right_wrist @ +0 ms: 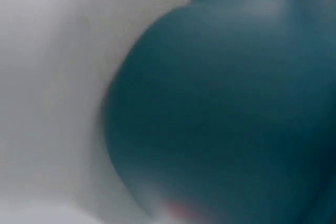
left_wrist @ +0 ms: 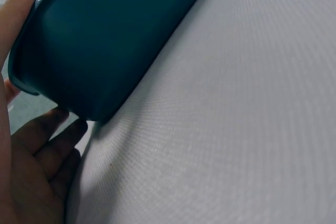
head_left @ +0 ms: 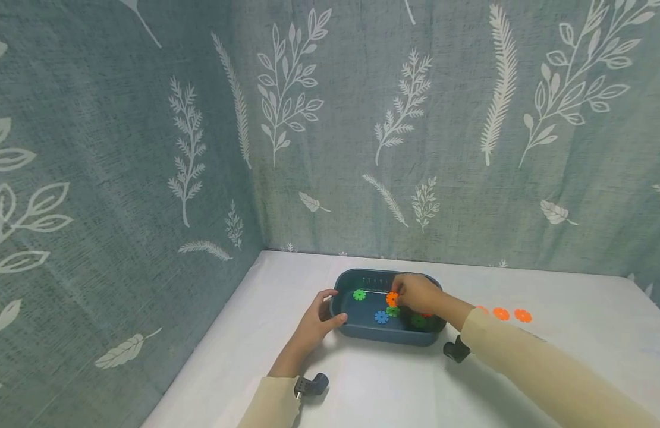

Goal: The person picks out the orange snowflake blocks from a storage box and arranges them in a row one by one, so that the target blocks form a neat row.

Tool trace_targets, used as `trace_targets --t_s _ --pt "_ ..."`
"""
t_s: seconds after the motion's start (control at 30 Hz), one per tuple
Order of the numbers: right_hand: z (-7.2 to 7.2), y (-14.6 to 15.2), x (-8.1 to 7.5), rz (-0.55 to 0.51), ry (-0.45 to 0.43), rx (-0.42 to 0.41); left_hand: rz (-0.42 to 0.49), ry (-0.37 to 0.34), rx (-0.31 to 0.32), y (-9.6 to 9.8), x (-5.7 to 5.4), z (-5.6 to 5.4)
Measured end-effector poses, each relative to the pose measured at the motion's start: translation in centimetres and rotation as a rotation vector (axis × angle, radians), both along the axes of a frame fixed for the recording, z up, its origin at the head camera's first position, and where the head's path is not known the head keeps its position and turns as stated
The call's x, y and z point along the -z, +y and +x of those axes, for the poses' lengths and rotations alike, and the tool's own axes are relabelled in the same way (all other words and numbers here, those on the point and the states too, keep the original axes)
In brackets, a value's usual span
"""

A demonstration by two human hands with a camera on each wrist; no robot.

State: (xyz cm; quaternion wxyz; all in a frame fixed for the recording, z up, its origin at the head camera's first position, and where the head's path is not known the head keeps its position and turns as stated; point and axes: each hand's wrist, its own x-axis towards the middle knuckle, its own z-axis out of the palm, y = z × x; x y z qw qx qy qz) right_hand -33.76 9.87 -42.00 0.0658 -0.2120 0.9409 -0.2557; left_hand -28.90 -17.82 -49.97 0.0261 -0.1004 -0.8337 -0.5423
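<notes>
A dark teal plastic basin stands on the white-covered table. My left hand holds its left end, thumb at the near side and fingers at the rim and end wall. The left wrist view shows this hand against the basin's corner. Over the basin, my right hand pinches an orange notched plastic disc. Inside lie a blue disc, a green disc and several others, some shaded by the right arm. The right wrist view is blurred and mostly filled by the basin.
To the right of the basin, orange discs lie in a row on the table, partly behind the right forearm. Grey-green curtains with white leaf patterns stand behind and on the left. Each wrist carries a small black camera.
</notes>
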Motion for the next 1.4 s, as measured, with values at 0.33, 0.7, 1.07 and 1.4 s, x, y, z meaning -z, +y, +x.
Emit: trace_targets --t_s 0.33,0.7,1.07,1.4 --pt "0.6 3.2 -2.6 0.019 -0.023 -0.016 0.006 -0.005 0.007 0.3 0.0 0.1" --pt "1.2 7.1 -3.0 -0.008 -0.080 -0.003 0.009 -0.011 -0.002 0.1 -0.2 0.2" --pt "1.3 10.2 -2.8 0.003 -0.082 0.038 0.001 -0.020 0.008 0.4 -1.7 1.1" --pt "1.8 13.6 -2.6 -0.040 -0.088 0.111 -0.013 -0.004 0.022 0.9 -4.2 2.6"
